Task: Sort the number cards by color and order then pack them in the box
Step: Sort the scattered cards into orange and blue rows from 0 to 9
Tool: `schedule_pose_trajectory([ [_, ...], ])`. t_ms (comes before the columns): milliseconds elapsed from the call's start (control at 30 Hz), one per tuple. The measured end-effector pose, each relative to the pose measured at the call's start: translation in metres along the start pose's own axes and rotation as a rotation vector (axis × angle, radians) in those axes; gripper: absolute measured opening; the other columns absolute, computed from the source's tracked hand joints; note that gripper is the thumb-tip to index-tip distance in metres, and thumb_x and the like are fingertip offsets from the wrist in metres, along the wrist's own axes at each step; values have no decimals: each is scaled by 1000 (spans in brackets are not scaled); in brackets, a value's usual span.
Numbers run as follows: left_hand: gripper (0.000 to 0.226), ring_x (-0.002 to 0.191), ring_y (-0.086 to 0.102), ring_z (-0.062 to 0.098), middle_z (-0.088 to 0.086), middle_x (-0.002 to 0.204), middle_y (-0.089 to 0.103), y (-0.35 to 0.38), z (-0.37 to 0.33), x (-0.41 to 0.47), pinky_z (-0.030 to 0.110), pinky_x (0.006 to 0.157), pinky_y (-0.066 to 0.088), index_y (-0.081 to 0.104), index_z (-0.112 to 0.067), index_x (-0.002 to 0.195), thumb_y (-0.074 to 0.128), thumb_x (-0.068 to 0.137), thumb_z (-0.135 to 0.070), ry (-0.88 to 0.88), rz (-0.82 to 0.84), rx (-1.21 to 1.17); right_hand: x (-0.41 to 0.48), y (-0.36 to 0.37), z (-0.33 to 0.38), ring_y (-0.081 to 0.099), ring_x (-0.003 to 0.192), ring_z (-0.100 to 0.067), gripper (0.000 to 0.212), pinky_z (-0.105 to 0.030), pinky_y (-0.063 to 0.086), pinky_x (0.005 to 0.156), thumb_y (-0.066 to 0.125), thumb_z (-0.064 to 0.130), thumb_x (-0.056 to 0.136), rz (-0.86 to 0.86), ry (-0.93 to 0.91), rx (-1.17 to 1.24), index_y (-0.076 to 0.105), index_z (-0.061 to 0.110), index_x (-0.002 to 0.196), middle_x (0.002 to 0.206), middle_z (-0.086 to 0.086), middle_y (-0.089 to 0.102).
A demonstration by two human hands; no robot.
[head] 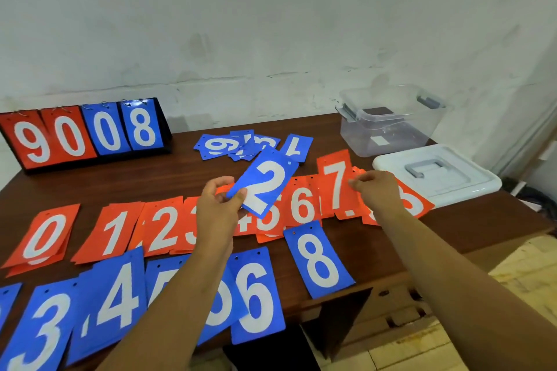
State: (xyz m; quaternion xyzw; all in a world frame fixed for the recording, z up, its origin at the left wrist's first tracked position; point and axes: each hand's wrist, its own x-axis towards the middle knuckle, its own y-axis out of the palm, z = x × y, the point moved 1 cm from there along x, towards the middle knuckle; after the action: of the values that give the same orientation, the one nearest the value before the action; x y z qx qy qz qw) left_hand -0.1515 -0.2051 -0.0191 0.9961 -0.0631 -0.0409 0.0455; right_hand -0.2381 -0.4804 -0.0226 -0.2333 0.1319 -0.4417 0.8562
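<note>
Left hand (218, 205) pinches blue 2 card (268, 181) by its lower corner, lifted above the red row on the table (150, 178). Right hand (376, 193) has fingers curled at red 7 card (336, 181), maybe pinching it, can't tell. Cards look thin, light, bendy and slick; grab by an edge.

The left hand (218, 205) half hides the red 3 (190, 211).

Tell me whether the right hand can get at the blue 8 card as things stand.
Probably yes. The blue 8 card lies flat and uncovered near the front edge of the table, just nearer than the right hand, with nothing between them.
</note>
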Motion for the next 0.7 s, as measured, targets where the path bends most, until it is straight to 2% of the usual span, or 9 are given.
schedule_pose_trajectory([
  [67,31,85,70,6,-2,101,66,0,0,1,28,67,60,58,-21,120,68,92,-11,-34,-7,-20,12,2,-11,62,104,-30,22,-37,48,90,70,20,88,-34,2,-229,73,6,104,110,-14,69],
  [100,32,87,69,7,-2,103,66,0,1,1,29,69,60,58,-21,121,68,92,-13,-54,-13,-22,15,4,-15,61,108,-30,27,-37,47,92,68,21,89,-42,-1,-308,71,6,111,116,-14,68],
  [200,31,97,69,15,3,109,68,-1,3,1,33,75,60,59,-14,121,68,92,-13,-116,-19,-68,18,16,-21,63,108,-29,34,-35,49,90,62,22,92,-46,1,-457,65,7,122,120,-13,66],
  [300,24,103,69,20,6,110,69,-2,7,-2,39,81,60,58,-13,112,68,91,-11,-170,-12,-104,15,27,-25,63,108,-29,38,-40,52,92,58,28,95,-15,81,-600,59,11,128,123,-12,64],
  [400,19,102,70,21,6,110,69,-4,9,-6,34,75,60,56,-12,106,68,92,-11,-181,1,-112,5,31,-20,61,112,-29,39,-41,53,93,58,28,95,-52,67,-693,55,13,131,130,-13,58],
  [500,19,102,70,20,5,111,69,-7,10,-13,32,72,60,56,-13,104,69,91,-12,-192,1,-134,-13,35,3,58,108,-22,34,-33,50,85,59,26,94,-89,-129,-554,58,13,126,129,-10,55],
  [600,17,106,69,23,7,115,68,-15,10,-21,35,76,60,56,-15,101,69,91,-12,-212,0,-171,-52,55,51,57,79,-10,28,-24,45,65,55,38,97,171,-181,-46,65,14,105,101,-3,68],
  [633,17,106,69,24,8,115,68,-19,10,-23,36,77,60,56,-15,100,69,90,-12,-217,-6,-186,-68,62,66,57,72,-10,29,-26,47,62,55,42,96,275,-138,125,65,15,98,95,-2,70],
  [700,16,105,70,24,10,116,68,-31,8,-28,35,76,60,55,-14,98,68,91,-9,-201,-13,-215,-94,78,89,56,66,-11,26,-31,50,62,58,43,95,400,-120,261,66,18,92,88,-1,71],
])
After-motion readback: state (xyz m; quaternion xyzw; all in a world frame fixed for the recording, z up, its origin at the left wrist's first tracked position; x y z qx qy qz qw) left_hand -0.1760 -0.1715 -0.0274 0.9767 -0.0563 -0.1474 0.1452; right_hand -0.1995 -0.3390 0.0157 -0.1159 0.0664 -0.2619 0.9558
